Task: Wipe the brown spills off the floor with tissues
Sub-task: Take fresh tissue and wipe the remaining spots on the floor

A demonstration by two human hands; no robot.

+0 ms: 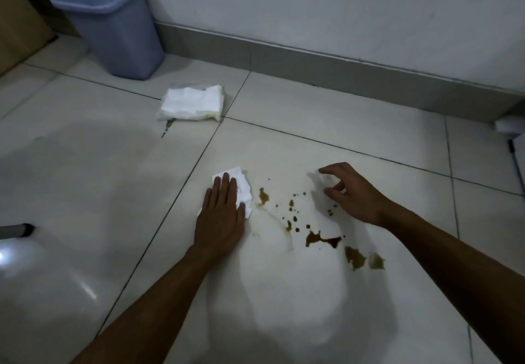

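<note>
Head cam: left hand presses flat on tissue, brown spills just right of it, right hand loosely spread w/ nothing held; one thin tissue may smear.

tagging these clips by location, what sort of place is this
Probably an indoor room in a home or small office, though which room is unclear. It has a glossy white tiled floor, a plain white wall with a grey skirting board, and a blue plastic swing-lid bin in the corner.
</note>
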